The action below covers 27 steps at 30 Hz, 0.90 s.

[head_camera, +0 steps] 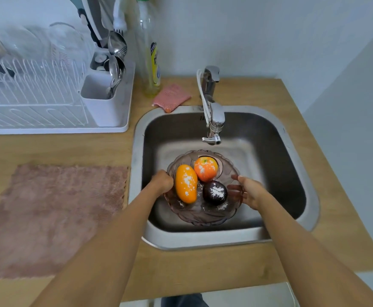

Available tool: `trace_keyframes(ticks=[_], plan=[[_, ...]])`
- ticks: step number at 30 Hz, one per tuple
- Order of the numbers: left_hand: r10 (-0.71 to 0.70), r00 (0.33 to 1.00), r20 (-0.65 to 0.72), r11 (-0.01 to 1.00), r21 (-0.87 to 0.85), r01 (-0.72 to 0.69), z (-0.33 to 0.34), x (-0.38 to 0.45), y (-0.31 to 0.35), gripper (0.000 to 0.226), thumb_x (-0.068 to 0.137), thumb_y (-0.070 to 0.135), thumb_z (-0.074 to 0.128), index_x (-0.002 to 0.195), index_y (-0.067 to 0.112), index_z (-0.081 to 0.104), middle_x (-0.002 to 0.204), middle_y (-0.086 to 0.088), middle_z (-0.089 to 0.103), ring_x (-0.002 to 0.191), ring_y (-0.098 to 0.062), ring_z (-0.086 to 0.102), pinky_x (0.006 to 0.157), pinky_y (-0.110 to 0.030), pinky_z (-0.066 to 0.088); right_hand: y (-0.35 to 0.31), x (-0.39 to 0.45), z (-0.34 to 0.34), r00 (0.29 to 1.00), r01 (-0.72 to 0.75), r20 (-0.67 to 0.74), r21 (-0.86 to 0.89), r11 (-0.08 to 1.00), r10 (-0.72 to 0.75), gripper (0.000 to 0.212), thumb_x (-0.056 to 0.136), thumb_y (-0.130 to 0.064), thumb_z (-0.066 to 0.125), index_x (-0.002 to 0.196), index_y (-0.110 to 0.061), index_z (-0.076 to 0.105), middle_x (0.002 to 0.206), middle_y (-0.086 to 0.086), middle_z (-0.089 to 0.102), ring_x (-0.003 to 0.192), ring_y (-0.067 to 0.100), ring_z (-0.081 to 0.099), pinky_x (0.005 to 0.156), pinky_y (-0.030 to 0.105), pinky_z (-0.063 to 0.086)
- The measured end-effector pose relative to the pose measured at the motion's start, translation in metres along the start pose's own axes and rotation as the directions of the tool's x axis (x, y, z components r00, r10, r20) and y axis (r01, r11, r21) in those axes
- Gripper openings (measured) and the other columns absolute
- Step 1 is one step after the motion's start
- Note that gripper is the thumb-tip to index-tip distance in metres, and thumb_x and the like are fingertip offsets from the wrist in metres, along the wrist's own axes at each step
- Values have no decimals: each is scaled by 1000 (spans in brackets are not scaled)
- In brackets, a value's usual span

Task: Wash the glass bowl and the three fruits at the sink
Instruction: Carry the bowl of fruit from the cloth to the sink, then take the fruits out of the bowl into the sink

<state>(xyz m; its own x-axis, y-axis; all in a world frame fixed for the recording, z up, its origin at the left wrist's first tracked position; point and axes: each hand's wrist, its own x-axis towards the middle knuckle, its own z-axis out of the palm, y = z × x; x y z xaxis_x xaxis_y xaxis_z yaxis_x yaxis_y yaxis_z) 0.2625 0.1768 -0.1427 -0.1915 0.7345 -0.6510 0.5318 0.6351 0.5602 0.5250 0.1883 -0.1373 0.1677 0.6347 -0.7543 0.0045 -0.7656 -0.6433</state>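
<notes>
Sink (296, 156) basin: glass bowl (203, 216) between hands, both hands' fingers clamped on opposite rims.

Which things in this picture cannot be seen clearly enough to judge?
- Head view: left hand fingers, curled under the glass bowl rim; grip hidden.
- Right hand fingers show only through tinted glass, blurred.
- Water from the tap: no stream is visible; running or not, unclear.
- Bottle label too blurred to read.
- Drying rack contents blurred, cut off at the left edge.

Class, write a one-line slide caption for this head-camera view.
Both hands, left hand and right hand, hold a glass bowl of three powder-dusted fruits over the sink.
</notes>
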Motion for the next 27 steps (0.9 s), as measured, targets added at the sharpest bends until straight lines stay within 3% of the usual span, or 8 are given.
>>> trace_keyframes(ticks=[6, 13, 16, 19, 22, 24, 27], plan=[[-5, 997, -72, 1000, -9, 5, 13, 3, -8, 32, 95, 10, 39, 121, -1, 53, 118, -22, 58, 104, -35, 58, 85, -39, 49, 0, 11, -2, 1000, -6, 23, 6, 1000, 6, 29, 100, -23, 41, 115, -12, 64, 89, 14, 65, 78, 27, 59, 68, 35, 53], [-35, 997, -73, 996, -86, 28, 17, 4, -14, 29, 94, 9, 41, 119, 0, 53, 116, -21, 58, 93, -31, 57, 73, -35, 49, -1, 9, 4, 1000, 3, 0, -68, 998, -3, 26, 100, -23, 42, 111, -12, 63, 84, 12, 66, 72, 24, 56, 61, 32, 49], [-61, 996, -63, 989, -139, 52, 16, 5, -15, 30, 94, 10, 41, 119, -1, 54, 116, -22, 60, 100, -35, 60, 83, -39, 54, 3, 12, 8, 989, 103, -76, -232, 967, -123, 30, 97, -30, 49, 112, -11, 66, 97, 10, 71, 88, 27, 65, 79, 37, 54], [-89, 995, -39, 978, -193, 80, 16, 10, -16, 31, 93, 10, 41, 117, -1, 56, 114, -23, 61, 101, -38, 62, 90, -47, 55, 8, 7, 6, 920, 247, -141, -516, 820, -366, 39, 96, -37, 50, 120, -10, 65, 111, 12, 69, 108, 31, 61, 95, 38, 48], [-98, 995, -25, 973, -212, 90, 17, 9, -16, 28, 93, 10, 41, 111, -2, 59, 110, -24, 63, 98, -38, 63, 89, -49, 55, 10, -11, 5, 808, 373, -133, -637, 674, -573, 42, 92, -42, 55, 121, -14, 64, 107, 10, 70, 105, 27, 62, 88, 32, 46], [-100, 995, -25, 971, -220, 92, 16, 6, -14, 29, 94, 10, 40, 113, -2, 59, 110, -24, 63, 98, -38, 63, 88, -48, 56, 13, -22, 7, 773, 476, -43, -619, 624, -633, 47, 84, -47, 64, 120, -17, 64, 106, 7, 68, 102, 23, 62, 86, 32, 49], [-104, 994, -20, 968, -232, 97, 16, 2, -13, 32, 94, 10, 39, 118, -1, 56, 113, -24, 61, 100, -38, 62, 88, -47, 55, 22, -28, 15, 815, 491, 191, -727, 479, -547, 76, 68, -56, 76, 131, -22, 51, 123, 6, 57, 115, 22, 53, 96, 38, 47]])
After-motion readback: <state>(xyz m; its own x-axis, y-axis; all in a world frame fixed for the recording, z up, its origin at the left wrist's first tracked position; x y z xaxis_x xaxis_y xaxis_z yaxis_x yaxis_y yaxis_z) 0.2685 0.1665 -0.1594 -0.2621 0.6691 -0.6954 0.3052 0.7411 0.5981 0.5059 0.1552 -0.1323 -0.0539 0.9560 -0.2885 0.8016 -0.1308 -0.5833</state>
